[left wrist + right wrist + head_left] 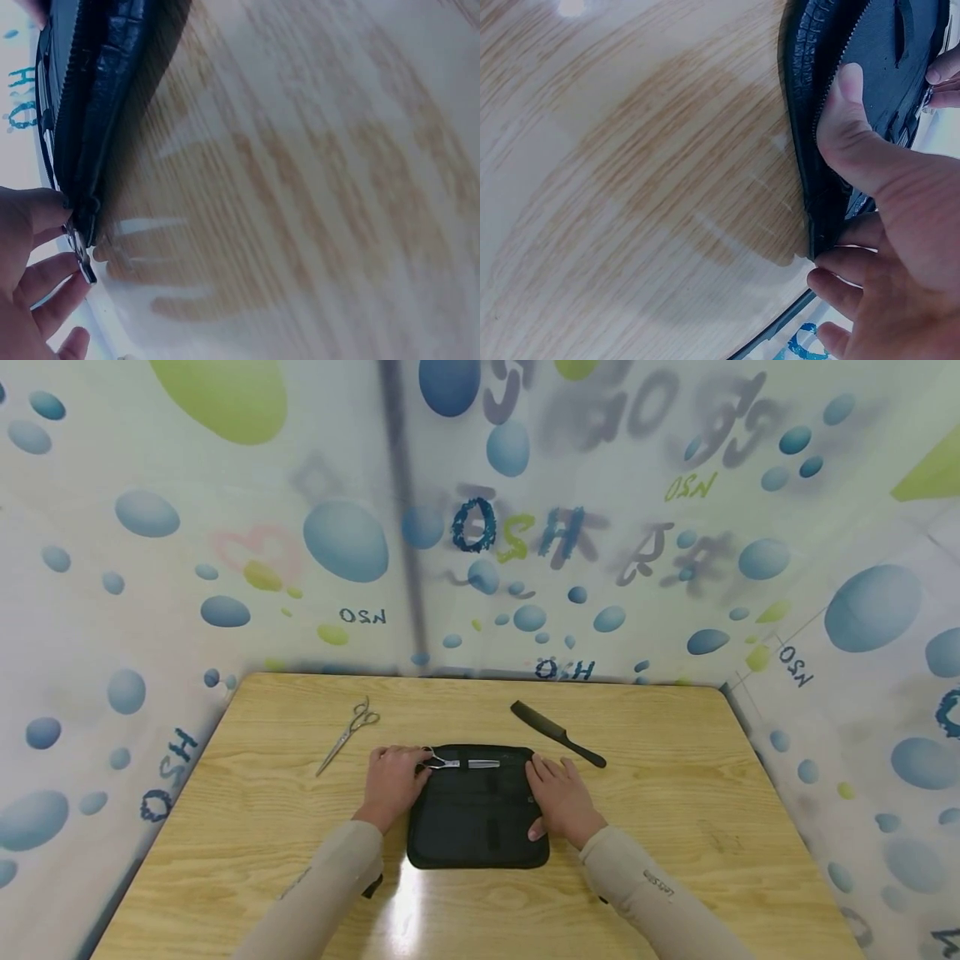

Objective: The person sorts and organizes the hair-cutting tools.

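A black zip case [465, 835] lies opened flat on the table. Across its upper part runs a second pair of scissors [483, 764], its blades tucked under a small black loop. My left hand [392, 783] is at the case's upper left corner and pinches the finger rings of these scissors; in the left wrist view the handle end [84, 259] pokes out past the case edge between thumb and fingers. At the right edge, my right hand [561, 797] holds the case, its thumb [847, 112] pressed on the zipped border and its fingers around the far corner.
Silver scissors [348, 732] lie on the wooden table [675, 827], to the left of the case. Behind its right corner lies a black comb [538, 722] with a handle. A patterned curtain [630, 577] hangs along the table's back edge and sides.
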Tool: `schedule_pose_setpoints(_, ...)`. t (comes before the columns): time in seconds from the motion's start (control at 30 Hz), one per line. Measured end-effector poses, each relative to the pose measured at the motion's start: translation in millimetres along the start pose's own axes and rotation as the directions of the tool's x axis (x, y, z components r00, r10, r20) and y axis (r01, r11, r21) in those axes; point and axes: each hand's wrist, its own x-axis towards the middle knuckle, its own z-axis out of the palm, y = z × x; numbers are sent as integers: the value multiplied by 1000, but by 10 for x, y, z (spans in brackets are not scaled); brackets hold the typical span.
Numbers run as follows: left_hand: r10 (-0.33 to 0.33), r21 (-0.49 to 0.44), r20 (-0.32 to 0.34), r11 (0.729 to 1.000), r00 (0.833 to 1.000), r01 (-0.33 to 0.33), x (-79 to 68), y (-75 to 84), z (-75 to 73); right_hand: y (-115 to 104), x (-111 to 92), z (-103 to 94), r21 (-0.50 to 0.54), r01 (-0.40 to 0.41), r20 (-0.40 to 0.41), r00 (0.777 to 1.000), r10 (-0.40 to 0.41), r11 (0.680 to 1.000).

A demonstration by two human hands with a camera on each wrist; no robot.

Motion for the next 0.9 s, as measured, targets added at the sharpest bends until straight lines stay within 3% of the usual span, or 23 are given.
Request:
schedule_pose_setpoints(0.37, 74, 30, 13, 997, 997, -74, 3, -21, 12, 7, 7, 9, -10, 3, 2, 1000, -3, 1000)
schedule_pose_setpoints(0.9, 106, 3, -8, 994, 994, -106, -21, -48, 57, 20, 38, 57, -29, -6, 0, 1000, 6, 1000)
